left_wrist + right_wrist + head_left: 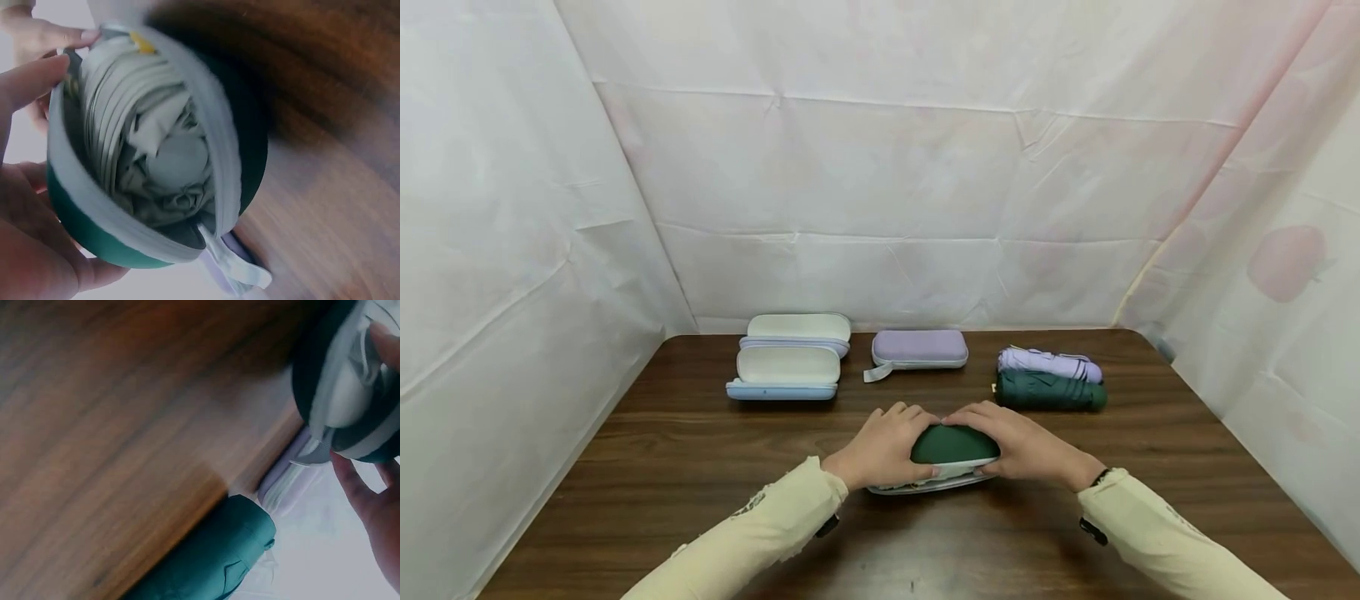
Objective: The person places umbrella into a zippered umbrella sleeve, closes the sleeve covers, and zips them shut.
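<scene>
A dark green zip case (955,444) with a pale zip edge is held just over the table front, its mouth partly open. My left hand (886,448) grips its left end, fingers over the lid and thumb at the near edge. On the other end, my right hand (1028,446) holds the lid the same way, thumb by the opening. Inside, the left wrist view shows a folded pale grey umbrella (178,161) with a round end and pleated fabric. A small yellow piece (142,44) shows at the case's rim.
Two open cases, one lilac (797,325) and one light blue (782,390), stand at the back left. A closed purple case (920,347) lies at back centre. To the right are a lilac umbrella (1048,363) and a dark green umbrella (1048,390), both folded.
</scene>
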A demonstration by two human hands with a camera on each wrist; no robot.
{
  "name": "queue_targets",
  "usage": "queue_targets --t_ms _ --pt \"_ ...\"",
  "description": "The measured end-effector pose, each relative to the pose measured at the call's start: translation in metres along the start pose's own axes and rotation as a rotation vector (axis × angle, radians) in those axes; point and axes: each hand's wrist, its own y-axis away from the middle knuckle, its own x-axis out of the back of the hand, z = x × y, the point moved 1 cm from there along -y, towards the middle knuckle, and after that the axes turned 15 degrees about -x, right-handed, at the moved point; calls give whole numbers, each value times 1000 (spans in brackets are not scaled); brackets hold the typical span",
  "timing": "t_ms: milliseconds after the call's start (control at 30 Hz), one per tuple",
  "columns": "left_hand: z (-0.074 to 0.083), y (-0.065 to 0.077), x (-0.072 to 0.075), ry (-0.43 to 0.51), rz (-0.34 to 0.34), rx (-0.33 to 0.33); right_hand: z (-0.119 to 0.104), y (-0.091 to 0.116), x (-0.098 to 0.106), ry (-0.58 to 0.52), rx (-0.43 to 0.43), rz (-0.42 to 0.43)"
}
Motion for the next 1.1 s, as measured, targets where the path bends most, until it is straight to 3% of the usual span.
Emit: queue_targets --t_ms 200,367,533,700,900,1033,1100 --pt "11 8 -6 -129 -54 -38 2 4 -8 77 55 71" --pt "21 17 -12 -344 -130 -99 6 4 -9 96 41 71" --pt "25 21 -19 -527 -131 -132 9 4 -11 92 44 68" --pt "25 21 -22 -562 -158 -138 11 5 -14 73 60 74" --pt "29 20 -21 -638 -246 -131 8 5 -15 77 91 106" --pt "33 21 -20 -712 -303 -132 -2 1 -14 127 56 129" --pt "32 22 -19 -683 -289 -137 -9 -3 -13 152 28 112"
